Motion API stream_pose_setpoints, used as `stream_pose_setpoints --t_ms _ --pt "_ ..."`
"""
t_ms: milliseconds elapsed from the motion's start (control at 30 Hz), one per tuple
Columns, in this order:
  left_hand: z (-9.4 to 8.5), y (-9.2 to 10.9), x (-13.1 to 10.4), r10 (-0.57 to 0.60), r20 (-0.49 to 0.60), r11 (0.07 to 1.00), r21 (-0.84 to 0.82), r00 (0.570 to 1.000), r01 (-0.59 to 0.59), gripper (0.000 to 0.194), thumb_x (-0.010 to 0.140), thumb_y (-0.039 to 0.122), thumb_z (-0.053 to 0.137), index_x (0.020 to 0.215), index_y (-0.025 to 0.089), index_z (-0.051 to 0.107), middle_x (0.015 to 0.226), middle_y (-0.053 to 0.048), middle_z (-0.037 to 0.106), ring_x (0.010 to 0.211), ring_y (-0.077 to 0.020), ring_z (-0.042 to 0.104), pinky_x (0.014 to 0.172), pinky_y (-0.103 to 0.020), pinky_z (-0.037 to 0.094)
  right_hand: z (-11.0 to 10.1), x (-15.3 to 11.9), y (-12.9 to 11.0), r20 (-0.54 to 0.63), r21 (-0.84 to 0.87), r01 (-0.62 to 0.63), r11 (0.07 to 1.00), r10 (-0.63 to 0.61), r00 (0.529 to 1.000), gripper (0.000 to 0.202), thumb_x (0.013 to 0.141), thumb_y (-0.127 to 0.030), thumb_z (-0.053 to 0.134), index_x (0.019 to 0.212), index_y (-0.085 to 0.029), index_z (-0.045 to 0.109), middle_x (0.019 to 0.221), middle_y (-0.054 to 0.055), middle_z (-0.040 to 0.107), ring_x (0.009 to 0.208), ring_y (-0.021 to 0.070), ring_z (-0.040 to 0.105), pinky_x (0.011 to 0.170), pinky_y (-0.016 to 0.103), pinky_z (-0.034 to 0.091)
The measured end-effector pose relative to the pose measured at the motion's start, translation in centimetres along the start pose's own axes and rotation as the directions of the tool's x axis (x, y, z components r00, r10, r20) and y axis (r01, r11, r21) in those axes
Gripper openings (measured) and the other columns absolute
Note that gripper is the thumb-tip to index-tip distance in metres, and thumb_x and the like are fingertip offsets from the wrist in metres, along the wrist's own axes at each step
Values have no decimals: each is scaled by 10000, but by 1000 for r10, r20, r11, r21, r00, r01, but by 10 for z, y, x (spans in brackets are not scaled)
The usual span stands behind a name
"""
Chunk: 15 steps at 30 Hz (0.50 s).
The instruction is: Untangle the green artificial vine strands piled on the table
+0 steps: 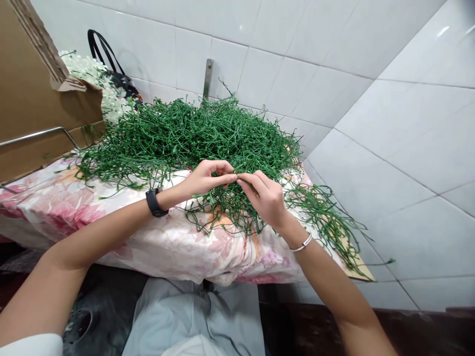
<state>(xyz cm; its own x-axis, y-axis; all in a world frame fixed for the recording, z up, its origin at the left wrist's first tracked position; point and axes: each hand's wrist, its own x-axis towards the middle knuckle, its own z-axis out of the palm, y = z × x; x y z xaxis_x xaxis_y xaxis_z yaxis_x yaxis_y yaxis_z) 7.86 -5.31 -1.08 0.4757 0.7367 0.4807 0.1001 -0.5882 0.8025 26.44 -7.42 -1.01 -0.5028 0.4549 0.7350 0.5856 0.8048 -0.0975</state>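
Note:
My left hand [210,177] and my right hand [262,195] meet fingertip to fingertip over the front of a large heap of thin green artificial stems [193,131]. Both hands are closed in a pinch, on what looks like a green plastic stem; most of it is hidden by the fingers or blends into the green behind. Loose stems [230,207] hang over the cloth just below my hands. To the right of my right wrist lies a smaller bunch of green stems [326,217].
A floral cloth [156,247] covers the table. At the left stands an open cardboard box [40,109] with a metal rod [37,134] before it. Behind it are white artificial flowers [113,99] and a dark bag [126,84]. A metal bracket [208,79] rises by the tiled wall [297,39].

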Motion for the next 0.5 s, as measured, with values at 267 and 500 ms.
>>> stream_pose_setpoints --t_ms 267,500 --pt "0 1 -1 113 -21 993 38 993 -113 166 750 292 599 739 128 577 701 -8 583 673 -86 516 656 -218 416 -5 6 -4 235 530 -493 690 439 867 238 845 -307 450 674 -160 528 512 -49 357 432 48 309 412 209 239" --pt "-5 1 2 55 -189 993 -89 980 -73 179 688 289 663 724 132 586 695 -6 582 665 -91 528 655 -233 412 -17 9 14 -58 403 -465 789 528 847 230 849 -355 442 801 -173 574 566 -31 399 484 68 357 457 224 270"
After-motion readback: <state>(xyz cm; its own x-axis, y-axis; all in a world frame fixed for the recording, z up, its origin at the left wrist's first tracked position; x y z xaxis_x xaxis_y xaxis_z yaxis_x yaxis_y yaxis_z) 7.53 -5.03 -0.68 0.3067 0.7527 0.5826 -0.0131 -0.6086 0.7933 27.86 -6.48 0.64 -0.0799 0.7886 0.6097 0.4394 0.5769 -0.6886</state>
